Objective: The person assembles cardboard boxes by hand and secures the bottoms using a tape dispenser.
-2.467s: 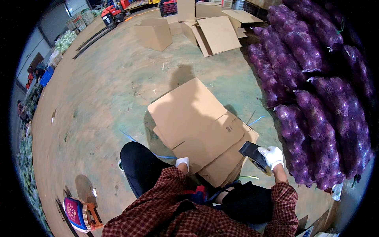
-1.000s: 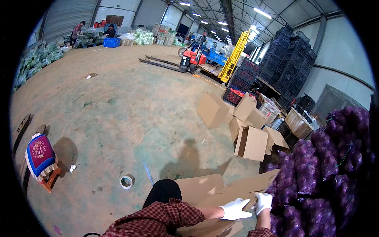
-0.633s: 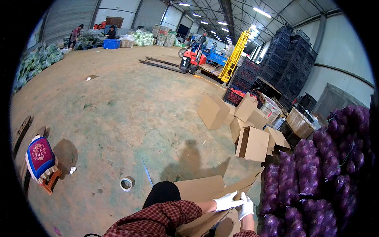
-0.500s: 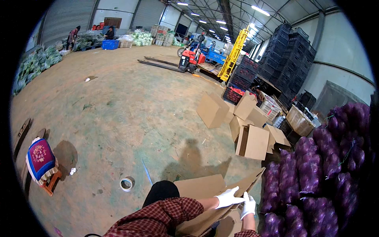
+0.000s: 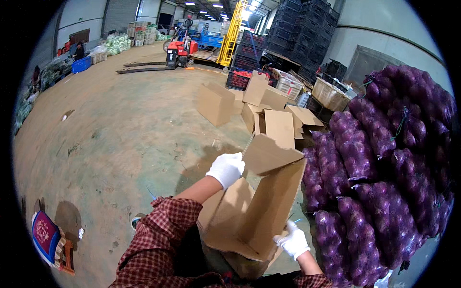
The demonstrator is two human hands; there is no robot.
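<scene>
Standing tilted between the two hands, a brown cardboard box (image 5: 261, 211) is held half-opened just in front of the person's body, above the concrete floor (image 5: 120, 139). Its long axis is seen to run from lower left up to upper right, toward the raised top flap (image 5: 271, 153). That flap's near edge is gripped by the gloved left hand (image 5: 225, 169), fingers curled over it, while the lower corner is pinched by the gloved right hand (image 5: 293, 240) (the nearer of the two). Purple mesh sacks of onions (image 5: 379, 163) are stacked just beside the box on the right.
</scene>
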